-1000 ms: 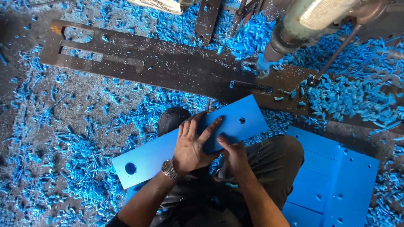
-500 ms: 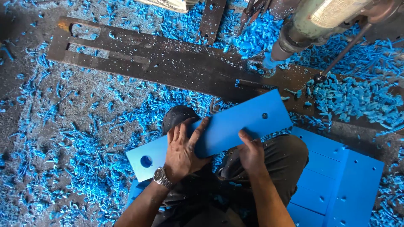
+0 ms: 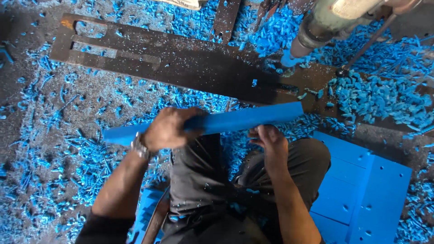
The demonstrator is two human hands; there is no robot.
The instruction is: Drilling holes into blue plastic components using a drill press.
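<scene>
While two hands, left hand [image 3: 169, 129] and right hand [image 3: 270, 142], grasp one blue plate [image 3: 246, 119], edge-on.

Smooth matt blue plastic plate [image 3: 244, 120]; dark, dull metal bar [image 3: 181, 68]; curly plastic shavings [image 3: 379, 97].

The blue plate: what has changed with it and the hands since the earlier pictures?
The blue plate was flat under both hands; now it is turned on edge, the left hand wrapped around it, the right hand touching beneath. The stacked blue plates, drill head and shavings stayed.
</scene>
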